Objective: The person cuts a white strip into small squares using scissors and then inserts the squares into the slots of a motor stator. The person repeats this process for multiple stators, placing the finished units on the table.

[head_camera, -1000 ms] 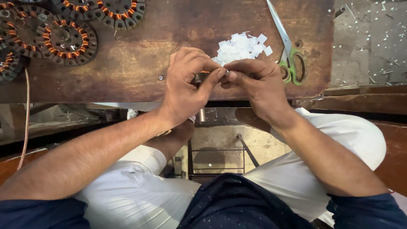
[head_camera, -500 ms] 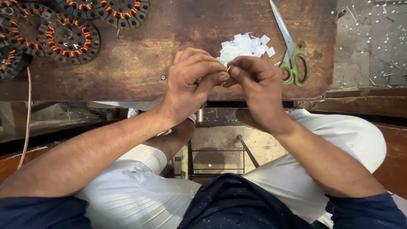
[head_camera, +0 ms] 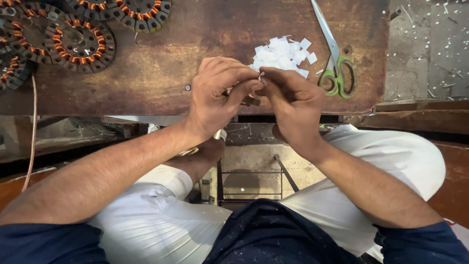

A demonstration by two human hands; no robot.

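Hands pinch a small white paper slip above the edge of a worn wooden desk.

Left hand (head_camera: 215,100) and right hand (head_camera: 293,100) meet fingertip to fingertip, both closed on the paper slip (head_camera: 261,76), just in front of the pile of white paper pieces (head_camera: 281,54). Green-handled scissors (head_camera: 334,61) lie just right of the pile; copper-wound stators (head_camera: 78,41) sit well left.

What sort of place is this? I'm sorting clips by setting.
Probably a small motor-winding or repair workshop. Copper-wound stators lie on a worn wooden bench, beside a pile of small white paper pieces and green-handled scissors. The left hand and right hand pinch a small piece together.
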